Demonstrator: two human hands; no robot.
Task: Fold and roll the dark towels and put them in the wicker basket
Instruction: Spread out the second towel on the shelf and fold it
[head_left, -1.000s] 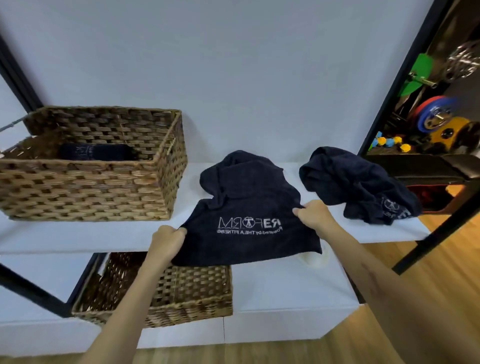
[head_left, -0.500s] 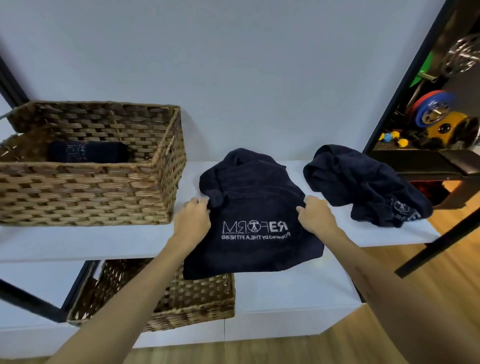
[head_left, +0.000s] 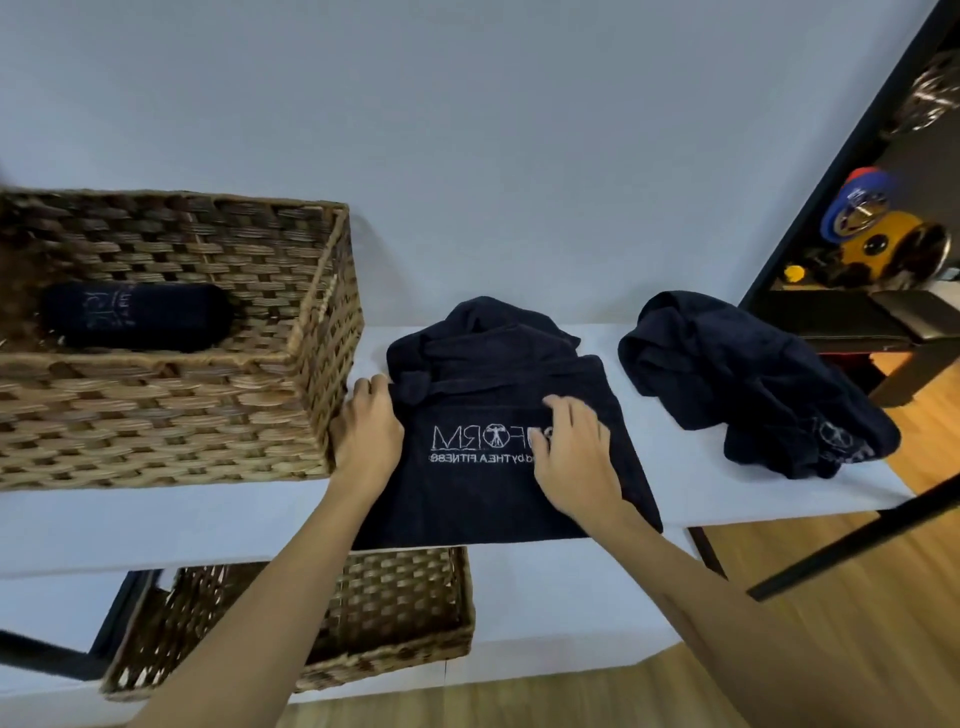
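I was flattening the logo towel (head_left: 483, 467) at the shelf's (head_left: 156, 519) front edge: left hand (head_left: 366, 431) gripping its edge, right hand (head_left: 571, 452) pressing flat-fingered. Folding should follow.

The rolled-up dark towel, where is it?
In the head view, the rolled dark towel lies inside the big wicker basket on the white shelf's left, left of both hands.

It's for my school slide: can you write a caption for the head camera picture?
Two hands, left hand and right hand, smooth a dark towel on a white shelf beside a wicker basket.
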